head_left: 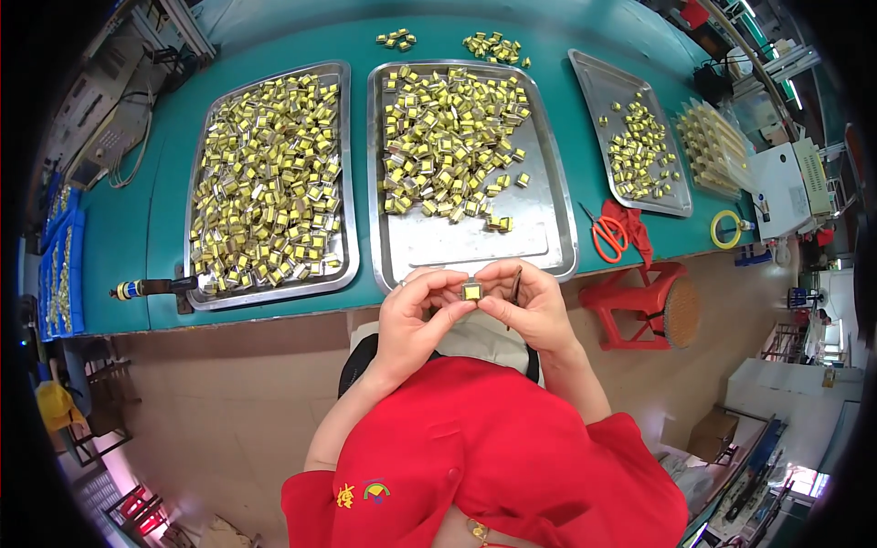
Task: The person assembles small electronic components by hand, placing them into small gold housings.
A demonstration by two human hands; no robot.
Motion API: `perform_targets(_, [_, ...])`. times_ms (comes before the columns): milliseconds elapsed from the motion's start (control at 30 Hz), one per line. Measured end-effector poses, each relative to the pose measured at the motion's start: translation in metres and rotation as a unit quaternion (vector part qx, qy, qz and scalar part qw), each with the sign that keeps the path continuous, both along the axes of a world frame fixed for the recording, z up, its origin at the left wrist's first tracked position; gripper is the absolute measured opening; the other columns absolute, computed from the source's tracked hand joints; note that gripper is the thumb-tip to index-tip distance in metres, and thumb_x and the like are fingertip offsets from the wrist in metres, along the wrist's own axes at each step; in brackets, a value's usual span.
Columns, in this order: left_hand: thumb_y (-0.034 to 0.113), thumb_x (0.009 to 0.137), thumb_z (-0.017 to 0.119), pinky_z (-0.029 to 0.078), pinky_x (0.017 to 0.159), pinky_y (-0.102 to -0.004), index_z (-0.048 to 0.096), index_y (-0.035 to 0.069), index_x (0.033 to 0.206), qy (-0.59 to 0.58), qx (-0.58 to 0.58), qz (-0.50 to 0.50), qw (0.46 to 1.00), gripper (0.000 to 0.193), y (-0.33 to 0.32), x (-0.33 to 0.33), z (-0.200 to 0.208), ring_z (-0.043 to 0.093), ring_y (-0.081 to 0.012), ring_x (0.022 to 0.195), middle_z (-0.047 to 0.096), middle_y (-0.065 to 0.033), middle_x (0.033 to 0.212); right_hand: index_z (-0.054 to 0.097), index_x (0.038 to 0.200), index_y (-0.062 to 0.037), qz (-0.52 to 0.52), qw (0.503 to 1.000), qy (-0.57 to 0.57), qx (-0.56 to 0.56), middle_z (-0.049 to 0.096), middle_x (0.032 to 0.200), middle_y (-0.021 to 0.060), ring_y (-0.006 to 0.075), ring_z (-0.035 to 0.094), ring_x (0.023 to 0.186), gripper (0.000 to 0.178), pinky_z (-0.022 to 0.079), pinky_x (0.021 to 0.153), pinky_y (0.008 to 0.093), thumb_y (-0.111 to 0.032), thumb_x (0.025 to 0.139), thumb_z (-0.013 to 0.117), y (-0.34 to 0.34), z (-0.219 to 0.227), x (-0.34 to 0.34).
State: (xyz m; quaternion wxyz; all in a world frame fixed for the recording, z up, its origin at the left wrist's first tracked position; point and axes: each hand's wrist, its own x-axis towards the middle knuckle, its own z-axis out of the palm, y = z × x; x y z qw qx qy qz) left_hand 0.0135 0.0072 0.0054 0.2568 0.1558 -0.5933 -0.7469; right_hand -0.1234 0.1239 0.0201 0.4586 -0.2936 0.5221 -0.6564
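Note:
A small yellow-taped square component (472, 290) is pinched between the fingertips of both hands, just off the near edge of the green table (164, 210). My left hand (418, 310) grips it from the left. My right hand (530, 306) grips it from the right and also holds a thin dark tool (516, 288) upright between its fingers. Straight beyond the hands lies the middle metal tray (475, 242), its far half piled with several similar yellow components and its near part bare.
A left metal tray (343, 164) is packed with yellow components. A smaller right tray (594, 82) holds fewer. Red-handled scissors (606, 233), a yellow tape ring (725, 228), a red stool (644, 306), a dark handled tool (151, 288) and blue bins (59, 265) surround them.

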Motion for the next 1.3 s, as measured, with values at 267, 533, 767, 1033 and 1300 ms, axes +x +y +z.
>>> perform_targets(267, [-0.009, 0.078, 0.062, 0.049, 0.075, -0.0232, 0.057, -0.005, 0.107, -0.002, -0.027, 0.008, 1.0, 0.03, -0.001, 0.002, -0.003, 0.056, -0.0111, 0.084, 0.053, -0.0074, 0.1, 0.053, 0.106, 0.0045, 0.001, 1.0, -0.006, -0.006, 0.062, 0.097, 0.0078, 0.0108, 0.06, 0.085, 0.028, 0.048, 0.073, 0.0216, 0.003, 0.081, 0.064, -0.001, -0.001, 0.0])
perform_targets(533, [-0.005, 0.084, 0.058, 0.048, 0.078, -0.0231, 0.055, -0.004, 0.114, 0.004, -0.003, -0.023, 1.0, 0.031, -0.001, 0.001, -0.003, 0.057, -0.0122, 0.089, 0.056, -0.0076, 0.102, 0.058, 0.104, 0.0038, -0.028, 0.994, 0.106, -0.009, 0.06, 0.09, 0.0026, 0.0033, 0.049, 0.069, 0.027, 0.039, 0.06, 0.0169, 0.003, 0.078, 0.066, 0.0, -0.002, 0.003])
perform_targets(767, [0.011, 0.092, 0.053, 0.044, 0.07, -0.0204, 0.055, -0.001, 0.119, 0.014, 0.317, -0.083, 0.945, 0.029, -0.001, 0.002, -0.007, 0.054, -0.0076, 0.08, 0.061, -0.0032, 0.095, 0.062, 0.102, 0.0015, -0.065, 0.96, 0.272, 0.022, 0.051, 0.082, 0.0001, 0.0024, 0.041, 0.064, 0.029, 0.031, 0.054, 0.0158, 0.005, 0.073, 0.069, -0.009, 0.016, 0.013])
perform_targets(1033, [0.011, 0.093, 0.051, 0.044, 0.068, -0.0206, 0.053, -0.003, 0.119, 0.044, 0.383, -0.117, 0.915, 0.03, -0.002, 0.005, -0.012, 0.056, -0.0087, 0.083, 0.062, -0.0105, 0.105, 0.062, 0.101, 0.0021, -0.053, 0.962, 0.266, 0.009, 0.051, 0.083, 0.0003, 0.0022, 0.043, 0.065, 0.03, 0.032, 0.054, 0.0153, 0.004, 0.072, 0.07, -0.007, 0.008, 0.01])
perform_targets(1300, [-0.005, 0.084, 0.057, 0.044, 0.074, -0.02, 0.057, -0.001, 0.115, 0.012, 0.177, -0.025, 0.984, 0.03, -0.001, 0.002, -0.008, 0.055, -0.0072, 0.088, 0.06, -0.0078, 0.11, 0.06, 0.105, -0.0001, -0.097, 0.856, 0.491, 0.133, 0.057, 0.083, 0.0027, 0.0075, 0.051, 0.062, 0.035, 0.04, 0.053, 0.0214, 0.0, 0.071, 0.071, -0.015, 0.015, -0.04])
